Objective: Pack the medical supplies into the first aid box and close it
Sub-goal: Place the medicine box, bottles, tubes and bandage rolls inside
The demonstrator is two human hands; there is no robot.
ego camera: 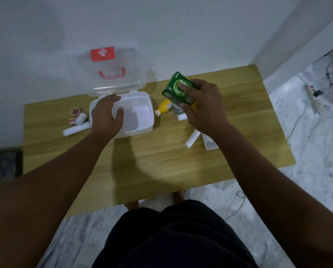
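The white first aid box (140, 113) stands open on the wooden table (161, 163), and I see nothing in the part of its inside that shows. Its clear lid (113, 74), with a red cross label and pink handle, leans back against the wall. My left hand (106, 117) grips the box's left rim. My right hand (204, 107) holds a green carton (176, 88) above the table, right of the box. Under it lie a yellow bottle (164, 108) and a small green-and-white bottle (177, 111). White bandage rolls (75, 129) and pink tape rolls (75, 111) lie left of the box.
Another white roll (191, 139) and a flat clear packet (210, 144) lie under my right forearm. The wall runs right behind the box. Cables and a power strip (314, 93) lie on the marble floor to the right. A dark object (4, 165) sits left of the table.
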